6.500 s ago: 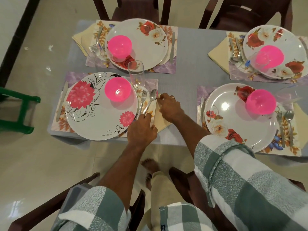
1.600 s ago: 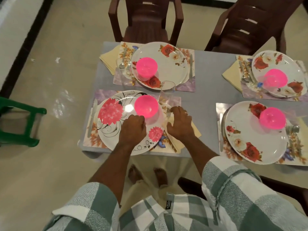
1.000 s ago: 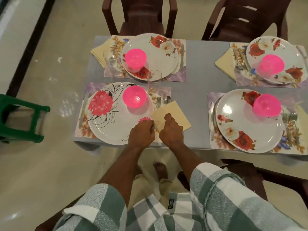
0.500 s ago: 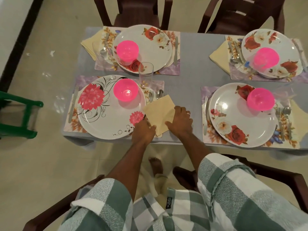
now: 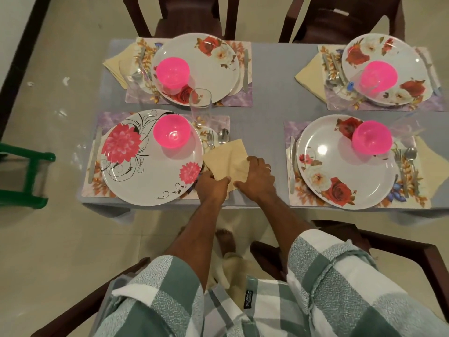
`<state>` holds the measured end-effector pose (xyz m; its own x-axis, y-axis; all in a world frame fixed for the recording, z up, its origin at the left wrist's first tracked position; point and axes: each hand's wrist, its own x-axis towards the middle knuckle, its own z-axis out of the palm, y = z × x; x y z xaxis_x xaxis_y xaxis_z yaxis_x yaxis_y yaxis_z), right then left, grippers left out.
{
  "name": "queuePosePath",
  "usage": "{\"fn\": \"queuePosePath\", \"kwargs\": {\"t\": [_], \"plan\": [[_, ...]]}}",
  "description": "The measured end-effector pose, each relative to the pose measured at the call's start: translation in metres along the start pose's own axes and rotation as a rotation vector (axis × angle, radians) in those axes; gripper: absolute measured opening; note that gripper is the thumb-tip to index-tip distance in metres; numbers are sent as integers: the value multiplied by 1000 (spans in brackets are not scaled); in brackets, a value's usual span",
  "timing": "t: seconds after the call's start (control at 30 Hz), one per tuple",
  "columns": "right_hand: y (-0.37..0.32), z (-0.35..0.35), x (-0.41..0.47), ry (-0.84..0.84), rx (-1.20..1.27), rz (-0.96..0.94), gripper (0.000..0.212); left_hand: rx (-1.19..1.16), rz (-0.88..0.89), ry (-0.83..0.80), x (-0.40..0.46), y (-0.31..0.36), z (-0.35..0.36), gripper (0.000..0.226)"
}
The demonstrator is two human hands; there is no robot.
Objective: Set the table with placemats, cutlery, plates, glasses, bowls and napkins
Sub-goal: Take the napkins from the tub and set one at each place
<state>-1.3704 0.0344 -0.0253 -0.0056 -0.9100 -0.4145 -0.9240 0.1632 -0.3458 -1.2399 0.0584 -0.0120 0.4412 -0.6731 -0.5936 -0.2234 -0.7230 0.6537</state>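
Your left hand [image 5: 211, 188] pinched the cream napkin [image 5: 228, 159] at its near corner; your right hand [image 5: 257, 177] pressed it flat-fingered, beside the near-left plate [image 5: 145, 166] on the table [image 5: 264, 122].

We are looking down into the dining area of a home. A small rectangular table with a grey cloth [image 5: 267, 98] carries four place settings: floral printed placemats [image 5: 238, 100], round white plates with red flower patterns [image 5: 150, 166], translucent pink plastic bowls [image 5: 172, 71], metal cutlery and folded cream napkins [image 5: 228, 161]. Dark brown moulded plastic chairs [image 5: 184, 18] stand at the far side. We see a glossy beige tiled floor [image 5: 48, 239] and a green plastic stool [image 5: 24, 176] by the table's left end.
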Motion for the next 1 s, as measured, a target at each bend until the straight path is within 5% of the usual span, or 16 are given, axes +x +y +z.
{"fn": "queuePosePath", "kwargs": {"t": [0.17, 0.37, 0.73, 1.0], "plan": [[5, -3, 4, -25, 29, -13, 80, -21, 32, 17, -2, -1, 4, 46], [8, -4, 4, -40, 24, -15, 78, 165, -134, 140, -6, -3, 1, 72], [6, 0, 2, -23, -43, -42, 64, 6, -207, 13, 0, -14, -3, 44], [8, -3, 1, -34, -78, -57, 60, -233, -59, 18, 12, -1, -2, 31]]}}
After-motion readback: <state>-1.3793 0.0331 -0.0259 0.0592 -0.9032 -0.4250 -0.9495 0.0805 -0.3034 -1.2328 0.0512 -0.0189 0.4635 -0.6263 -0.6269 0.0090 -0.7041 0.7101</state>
